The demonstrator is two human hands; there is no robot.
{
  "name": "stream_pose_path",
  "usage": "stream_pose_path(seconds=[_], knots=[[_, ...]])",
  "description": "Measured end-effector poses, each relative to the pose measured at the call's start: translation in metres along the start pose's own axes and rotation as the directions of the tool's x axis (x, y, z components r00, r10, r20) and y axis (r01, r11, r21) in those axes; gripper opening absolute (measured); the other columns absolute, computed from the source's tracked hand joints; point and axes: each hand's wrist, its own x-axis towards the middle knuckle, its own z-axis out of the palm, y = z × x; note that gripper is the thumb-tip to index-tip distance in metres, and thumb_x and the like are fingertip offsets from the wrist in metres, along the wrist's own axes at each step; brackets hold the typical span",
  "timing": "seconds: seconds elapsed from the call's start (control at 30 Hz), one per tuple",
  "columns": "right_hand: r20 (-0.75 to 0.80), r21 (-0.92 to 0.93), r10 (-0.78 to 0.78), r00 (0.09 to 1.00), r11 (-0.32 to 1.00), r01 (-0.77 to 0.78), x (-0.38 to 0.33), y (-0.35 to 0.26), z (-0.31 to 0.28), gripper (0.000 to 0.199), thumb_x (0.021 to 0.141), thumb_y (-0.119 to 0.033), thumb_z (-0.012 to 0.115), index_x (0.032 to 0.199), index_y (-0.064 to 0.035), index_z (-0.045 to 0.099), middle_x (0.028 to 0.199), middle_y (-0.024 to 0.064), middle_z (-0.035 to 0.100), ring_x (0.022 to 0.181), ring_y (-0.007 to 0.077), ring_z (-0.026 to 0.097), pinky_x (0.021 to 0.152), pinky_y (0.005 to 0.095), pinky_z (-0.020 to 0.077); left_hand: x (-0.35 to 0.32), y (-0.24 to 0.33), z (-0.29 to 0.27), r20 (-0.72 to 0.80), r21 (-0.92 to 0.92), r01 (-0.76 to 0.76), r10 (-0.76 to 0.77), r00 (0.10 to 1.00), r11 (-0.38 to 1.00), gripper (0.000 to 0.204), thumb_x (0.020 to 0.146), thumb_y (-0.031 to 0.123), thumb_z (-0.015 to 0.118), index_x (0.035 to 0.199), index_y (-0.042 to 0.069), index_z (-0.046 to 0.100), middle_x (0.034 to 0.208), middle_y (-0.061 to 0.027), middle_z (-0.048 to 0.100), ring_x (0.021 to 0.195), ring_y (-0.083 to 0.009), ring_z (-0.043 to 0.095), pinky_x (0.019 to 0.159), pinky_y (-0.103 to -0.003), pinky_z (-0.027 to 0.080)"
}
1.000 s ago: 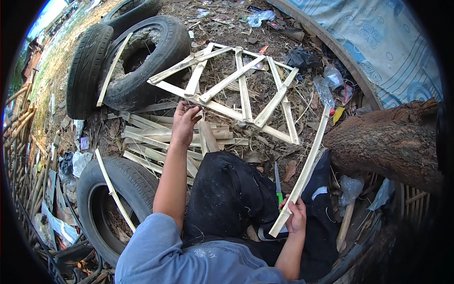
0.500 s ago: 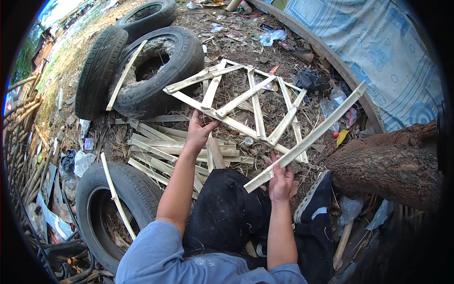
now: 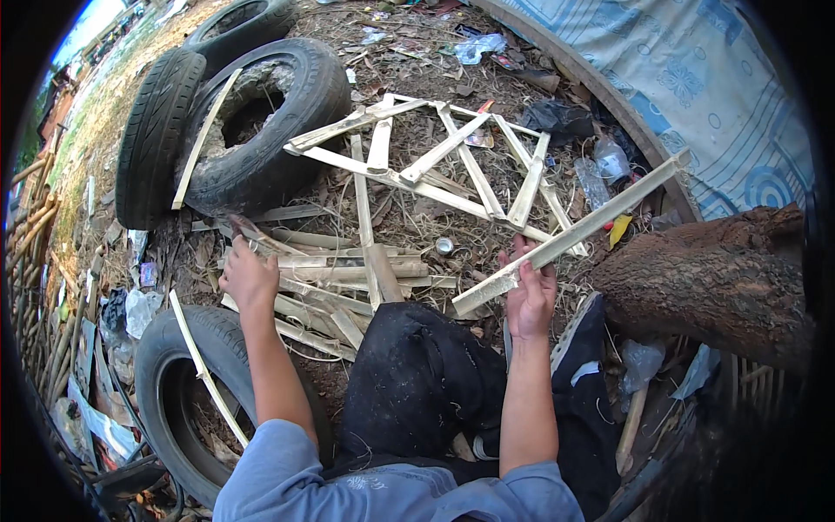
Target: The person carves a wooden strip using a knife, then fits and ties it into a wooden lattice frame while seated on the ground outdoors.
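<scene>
A zigzag frame of split bamboo strips (image 3: 435,193) spreads out in front of me, with slanting short pieces between two long rails. My right hand (image 3: 529,300) is closed on a long, pale bamboo strip (image 3: 574,233), which slants up to the right across the frame's near right end. Its fingertips are close under the frame's rail; whether they also hold the rail is hidden. My left hand (image 3: 250,274), fingers stretched out and slightly blurred, is at the left edge of a pile of bamboo strips (image 3: 348,271). One brownish strip lies against its fingers.
Old tyres lie at the far left (image 3: 317,100) and near left (image 3: 165,348), each with a loose strip across it. A thick log (image 3: 704,283) lies right, beside a blue patterned sheet (image 3: 678,78). Litter covers the ground; a wooden-handled tool (image 3: 630,439) lies near my foot.
My left hand has let go of the frame's near rail and moved left to the strip pile. My right hand keeps the long strip, slightly higher and further right.
</scene>
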Motion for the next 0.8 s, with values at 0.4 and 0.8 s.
stream_pose_path(seconds=[0.4,0.8], knots=[[0.018,-0.099,0.058,0.998,0.993,-0.056,0.012,0.004,-0.046,0.027,0.091,-0.006,0.059,0.117,-0.0027,0.06,0.125,0.0134,0.058,0.115,0.0225,0.056,0.101,0.0404,0.043,-0.148,0.242,0.055,0.643,-0.6,0.764,0.711,0.283,0.239,0.051,0.095,0.043,0.059,0.127,0.003,0.052,0.117,-0.008,0.064,0.103,-0.0168,0.06,0.082,-0.032,0.045],[0.086,-0.359,0.257,0.963,0.909,-0.211,-0.079,-0.083,-0.098,0.05,0.085,-0.005,0.061,0.133,0.0022,0.051,0.125,0.01,0.059,0.114,0.017,0.056,0.093,0.0292,0.0464,-0.123,0.226,0.044,0.596,-0.723,0.691,0.488,0.638,-0.02,0.028,0.097,0.021,0.054,0.11,-0.003,0.056,0.102,-0.0148,0.064,0.095,-0.0238,0.065,0.084,-0.038,0.054]])
